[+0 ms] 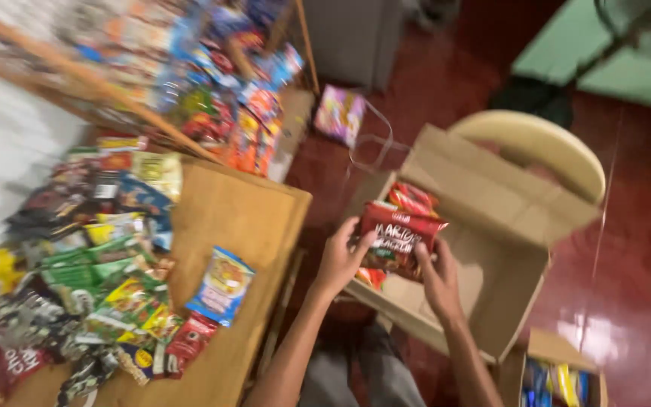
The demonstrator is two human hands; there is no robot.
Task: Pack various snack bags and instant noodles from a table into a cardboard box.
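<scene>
A: Locating the held item first: where is it?

B: Red snack packets, gripped as a small stack, sit between both hands above the open cardboard box. More red packets show just behind the stack, inside the box.

A: State of the left hand?

B: Left hand is closed on the left edge of the red snack packets. Its fingers curl over the front and upper edge of the wrapper.

A: State of the right hand?

B: Right hand is closed on the lower right edge of the same stack, fingers pressed on the wrapper from below.

A: Describe the box.

B: Flaps are folded outward. Its floor is mostly bare cardboard, with a packet visible at the near left corner. It rests against a cream plastic chair.

A: Surroundings to the left?

B: A wooden counter stands just beside the box. A heap of mixed snack packets covers its left part. One blue packet lies apart from the heap, near the counter's middle. Above, hanging snack strips cross the view; detail is blurred.

A: Elsewhere?

B: A second, smaller box with blue and yellow packets stands at the lower right on the red floor. A pink packet lies on the floor beyond the open box.
</scene>
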